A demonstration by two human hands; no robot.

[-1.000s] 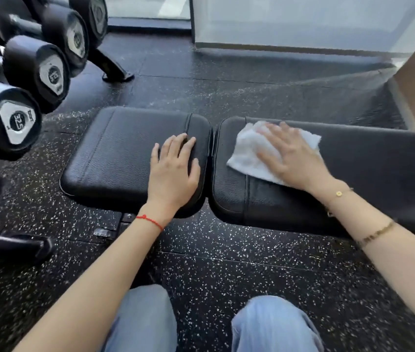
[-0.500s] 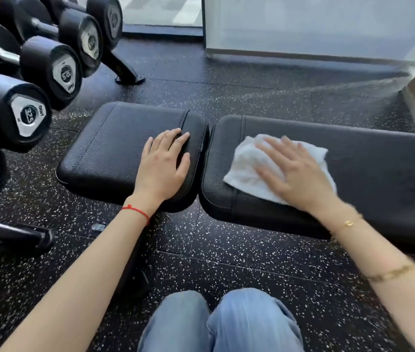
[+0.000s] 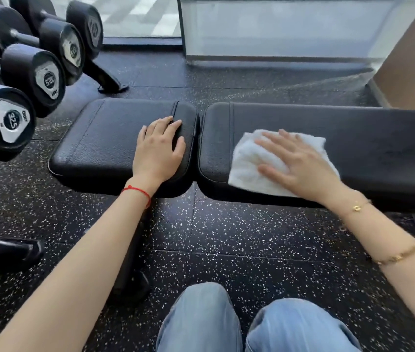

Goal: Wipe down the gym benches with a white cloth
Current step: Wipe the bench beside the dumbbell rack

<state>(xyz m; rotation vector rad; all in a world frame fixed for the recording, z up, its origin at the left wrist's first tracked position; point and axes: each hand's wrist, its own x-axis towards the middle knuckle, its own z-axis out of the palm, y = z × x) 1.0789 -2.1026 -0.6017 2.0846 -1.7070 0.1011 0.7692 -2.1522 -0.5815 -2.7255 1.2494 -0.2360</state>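
One folded white terry cloth (image 3: 249, 161) lies flat on the long black padded back pad (image 3: 366, 138) of a gym bench, near that pad's left end and reaching its front edge. The right hand (image 3: 300, 163) presses down on the cloth with fingers straight and spread, palm flat, covering the cloth's right half; it grips nothing. Two thin gold chain bracelets (image 3: 358, 207) sit on that wrist and forearm.

Just left of the narrow gap between the pads, the left hand (image 3: 159, 148) rests flat on the shorter black leather seat pad (image 3: 99, 143), fingers straight and close together, fingertips at the stitched seam near the pad's right edge. A red string bracelet (image 3: 138, 191) circles that wrist.

Beneath the bench spreads a black rubber floor flecked with white (image 3: 226, 237). At the left stands a rack of black round-headed dumbbells (image 3: 13, 120), their silver end caps marked with numbers. Two knees in light blue jeans (image 3: 201, 321) show at the bottom edge. Beyond the bench are a glass panel (image 3: 277, 26) and a brown wall (image 3: 414, 59) at the far right.
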